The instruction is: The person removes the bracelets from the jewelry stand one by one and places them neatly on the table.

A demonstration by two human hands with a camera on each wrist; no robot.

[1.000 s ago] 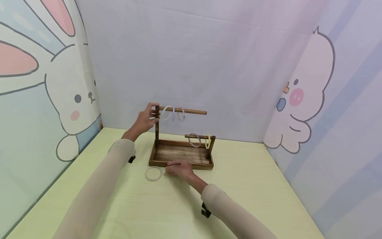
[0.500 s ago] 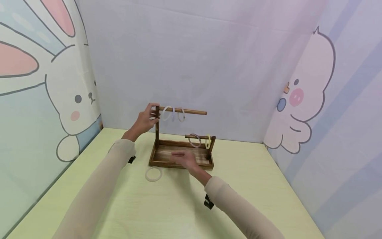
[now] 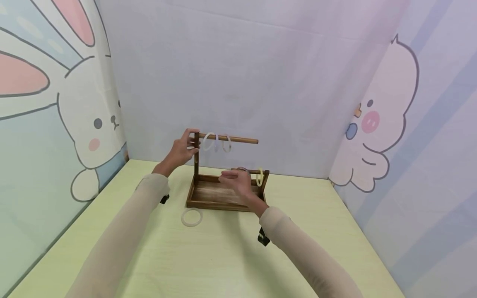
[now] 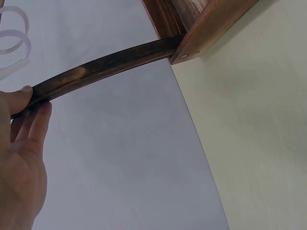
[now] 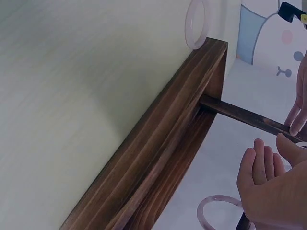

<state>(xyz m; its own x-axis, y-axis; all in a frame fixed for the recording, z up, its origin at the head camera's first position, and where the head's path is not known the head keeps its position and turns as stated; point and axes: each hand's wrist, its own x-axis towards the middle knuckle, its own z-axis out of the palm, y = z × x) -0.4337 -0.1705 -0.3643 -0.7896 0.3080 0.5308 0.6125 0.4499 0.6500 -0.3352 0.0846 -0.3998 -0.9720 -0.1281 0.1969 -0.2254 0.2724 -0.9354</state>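
Note:
My left hand grips the top of the tall left post of a dark wooden bangle stand, thumb on one side and fingers on the other. My right hand hovers over the stand's tray beside the short lower bar, its fingers fairly straight with nothing visible between them. Close behind it, a purplish bangle hangs on that bar, mostly hidden in the head view. A yellow bangle hangs nearer the short post. On the upper bar hang a white bangle, a lavender bangle and a mottled bangle.
A pale bangle lies flat on the light yellow table, just in front of the stand's left front corner. A grey cloth wall rises behind, with cartoon-printed walls at both sides.
My right hand has risen from the table beside the pale bangle, moving forward and right across the tray to the lower bar. The left hand stays on the post.

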